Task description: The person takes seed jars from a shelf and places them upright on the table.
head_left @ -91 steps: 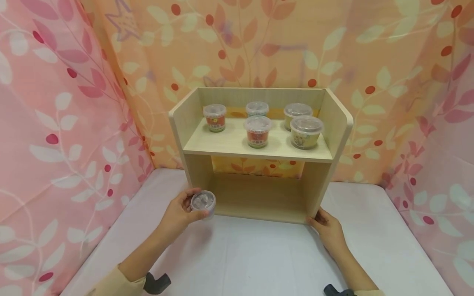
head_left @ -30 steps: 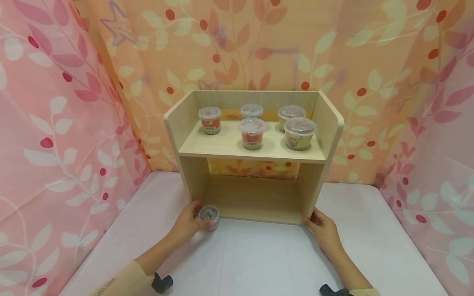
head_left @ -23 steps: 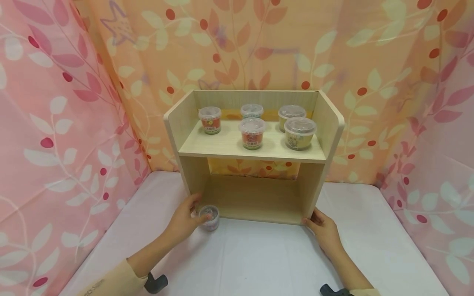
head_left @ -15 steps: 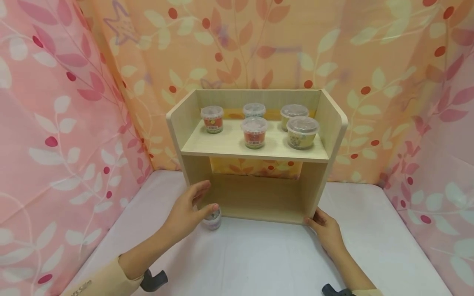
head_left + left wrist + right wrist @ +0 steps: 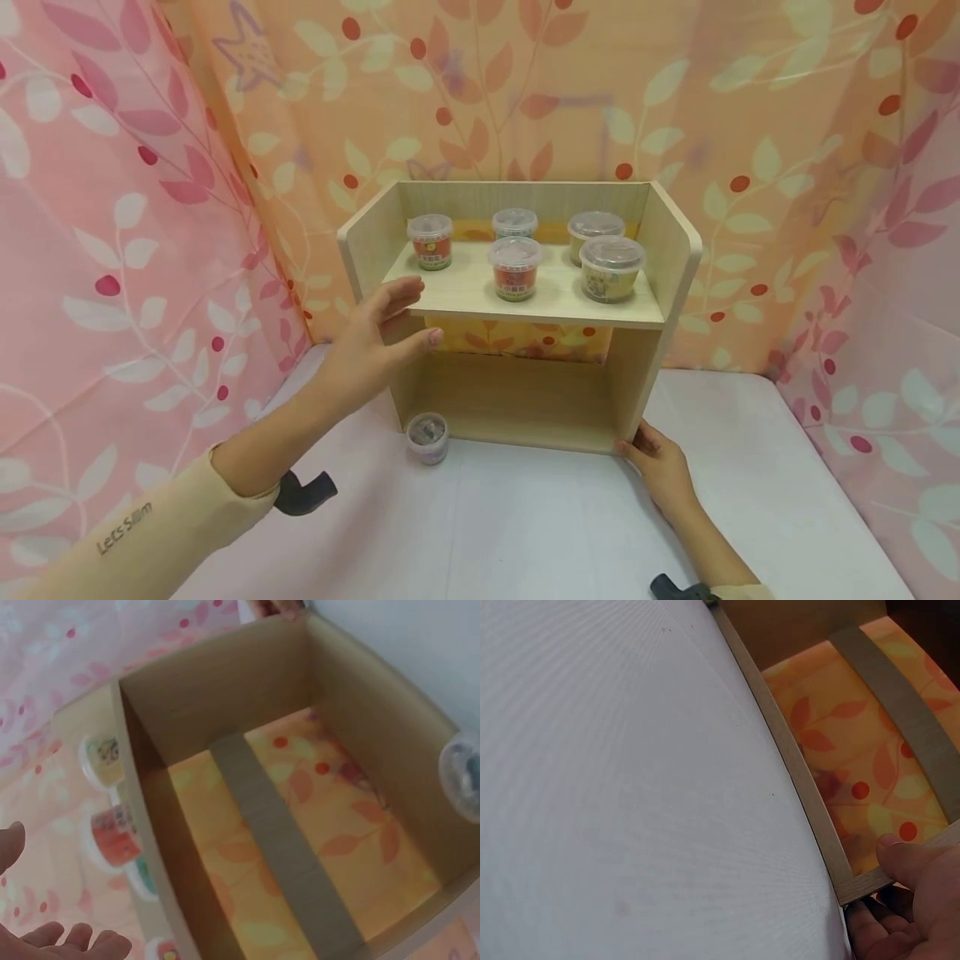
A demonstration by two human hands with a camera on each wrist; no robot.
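Observation:
My left hand [image 5: 371, 342] is raised in front of the left side of a pale wooden two-tier shelf [image 5: 647, 379], thumb and fingers spread apart with nothing between them. Below it, a small clear lidded tub [image 5: 427, 439] stands on the white cloth by the shelf's lower left front corner; the left wrist view catches that tub [image 5: 463, 778] at the right edge. At the lower right corner, my right hand [image 5: 662, 467] grips the side panel. Its thumb [image 5: 900, 859] lies on the panel's front edge, and the other fingers curl round the outer side, partly hidden.
On the upper tier stand two red-labelled cups [image 5: 433, 244] [image 5: 516, 271], a bluish cup [image 5: 514, 220] behind, and two wider yellowish tubs [image 5: 612, 271] [image 5: 596, 229] at the right. Patterned curtains [image 5: 487, 100] close off the back and both sides of the table [image 5: 540, 525].
My left hand brought the small tub down to the cloth by the shelf's left corner, let go, and rose to upper-tier height. The right hand kept its grip on the shelf.

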